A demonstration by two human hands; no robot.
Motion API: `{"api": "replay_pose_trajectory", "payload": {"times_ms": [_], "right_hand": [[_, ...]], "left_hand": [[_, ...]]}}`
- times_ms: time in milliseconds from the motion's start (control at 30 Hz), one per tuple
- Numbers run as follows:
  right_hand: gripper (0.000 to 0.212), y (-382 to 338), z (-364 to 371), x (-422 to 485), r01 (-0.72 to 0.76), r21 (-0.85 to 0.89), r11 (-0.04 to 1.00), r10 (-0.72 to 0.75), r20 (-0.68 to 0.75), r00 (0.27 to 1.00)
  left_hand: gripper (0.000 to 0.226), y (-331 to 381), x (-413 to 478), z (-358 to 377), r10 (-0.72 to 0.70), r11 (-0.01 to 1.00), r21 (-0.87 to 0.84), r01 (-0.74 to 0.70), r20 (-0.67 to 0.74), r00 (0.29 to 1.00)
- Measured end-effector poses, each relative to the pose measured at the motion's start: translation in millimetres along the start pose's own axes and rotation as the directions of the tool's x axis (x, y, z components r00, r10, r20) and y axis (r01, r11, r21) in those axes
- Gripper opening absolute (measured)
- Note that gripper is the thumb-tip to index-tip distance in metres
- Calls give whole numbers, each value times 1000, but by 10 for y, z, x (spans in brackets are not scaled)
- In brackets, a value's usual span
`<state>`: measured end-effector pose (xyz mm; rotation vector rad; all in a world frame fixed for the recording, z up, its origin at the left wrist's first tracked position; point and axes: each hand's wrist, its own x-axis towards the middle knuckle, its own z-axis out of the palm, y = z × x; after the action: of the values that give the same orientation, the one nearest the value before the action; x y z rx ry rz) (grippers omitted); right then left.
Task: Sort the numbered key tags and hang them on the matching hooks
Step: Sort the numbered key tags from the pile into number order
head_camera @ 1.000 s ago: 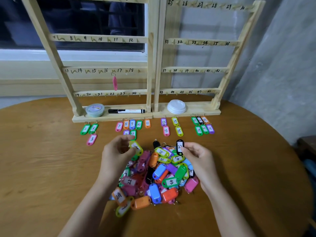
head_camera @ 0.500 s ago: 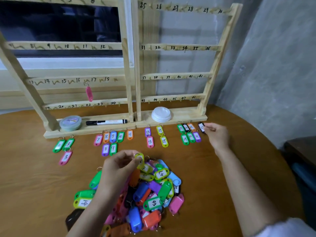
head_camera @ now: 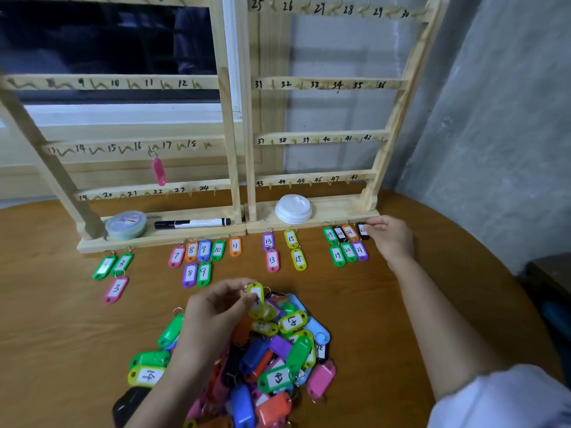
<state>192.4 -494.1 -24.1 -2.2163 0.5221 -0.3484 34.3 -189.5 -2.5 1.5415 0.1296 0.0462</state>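
Observation:
A heap of coloured key tags (head_camera: 272, 356) lies on the wooden table in front of me. My left hand (head_camera: 213, 307) pinches a yellow tag (head_camera: 255, 296) just above the heap. My right hand (head_camera: 391, 237) reaches to the far right and its fingertips rest on a black tag (head_camera: 362, 230) at the end of a row of sorted tags (head_camera: 346, 245) numbered 19 to 21. Two wooden hook racks (head_camera: 241, 143) with numbered hooks stand behind. One pink tag (head_camera: 159, 171) hangs near hook 16.
Other sorted tags lie in small groups along the rack base: 3s (head_camera: 116, 273), 7 to 11 (head_camera: 202, 254), 13s (head_camera: 270, 251), 15s (head_camera: 295, 250). On the base sit a round green tub (head_camera: 126, 225), a black marker (head_camera: 191, 223) and white lids (head_camera: 293, 208). A grey wall stands right.
My right hand carried the black tag from the heap to the right end of the sorted row and set it down. My left hand lifted the yellow tag slightly.

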Motion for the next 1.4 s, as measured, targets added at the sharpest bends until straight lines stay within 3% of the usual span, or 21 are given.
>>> {"api": "replay_pose_trajectory", "payload": {"times_ms": [100, 267, 467, 633, 733, 833, 1067, 1267, 1400], "right_hand": [[16, -133, -94, -233, 78, 48, 996, -78, 8, 997], [10, -418, -129, -980, 172, 242, 955, -210, 141, 967], [12, -735, -58, -2024, 168, 417, 893, -354, 423, 834], [11, -860, 113, -2399, 149, 447, 882, -377, 480, 792], [9, -882, 165, -2461, 123, 448, 886, -348, 463, 815], [13, -853, 137, -2454, 80, 494, 866, -297, 379, 876], [18, -681, 29, -2456, -13, 486, 874, -196, 378, 905], [19, -648, 32, -2498, -35, 493, 869, -172, 367, 914], [18, -629, 44, -2517, -50, 495, 867, -157, 369, 916]], "left_hand": [[19, 49, -33, -7, 1, 999, -33, -1, -1, 1000], [19, 141, -123, -35, 4, 996, -84, -3, 10, 1000], [17, 180, -268, -137, 35, 998, -48, -35, -7, 999], [17, 161, -336, -269, 52, 999, -1, -52, -42, 998], [15, 146, -354, -378, 57, 998, 39, -56, -29, 998], [18, 122, -330, -576, 85, 993, 90, -76, -103, 991], [15, -30, -250, -974, 172, 916, 392, -91, -178, 969], [15, -101, -187, -811, 292, 733, 654, -188, -53, 955], [22, -119, -98, -651, 355, 629, 724, -284, 57, 933]]}}
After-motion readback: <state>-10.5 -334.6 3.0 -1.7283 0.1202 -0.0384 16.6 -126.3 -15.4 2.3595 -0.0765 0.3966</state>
